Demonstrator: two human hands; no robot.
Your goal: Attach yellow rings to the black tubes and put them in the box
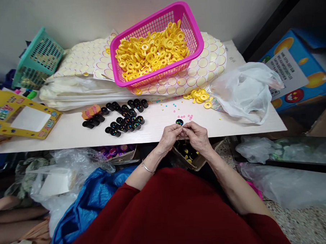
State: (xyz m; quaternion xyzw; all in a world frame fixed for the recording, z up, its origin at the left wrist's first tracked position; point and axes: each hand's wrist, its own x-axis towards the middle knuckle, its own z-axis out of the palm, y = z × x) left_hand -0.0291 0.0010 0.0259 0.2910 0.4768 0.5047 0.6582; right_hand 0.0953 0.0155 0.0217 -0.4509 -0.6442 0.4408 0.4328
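My left hand [169, 137] and my right hand [197, 135] meet at the table's front edge, their fingertips pinched together. Right behind the fingertips is a small black cup [179, 121] with bluish bits inside. Its lower part is hidden, so whether the fingers grip it or only touch it does not show. Anything tiny in the pinch is hidden too. Pink beads [189, 117] lie scattered just beyond the cup. To the left stand several black cups [129, 126] with coloured bits in them, and more black cups [124, 109] sit behind those.
A pink basket [118, 79] full of yellow ring-shaped pieces [154, 52] rests on printed sheets [214, 55]. Loose yellow pieces [201, 95] lie beside a white plastic bag [248, 93]. A yellow printed box [22, 113] and a green basket [41, 51] are at left. Below the table stands an open carton [200, 166].
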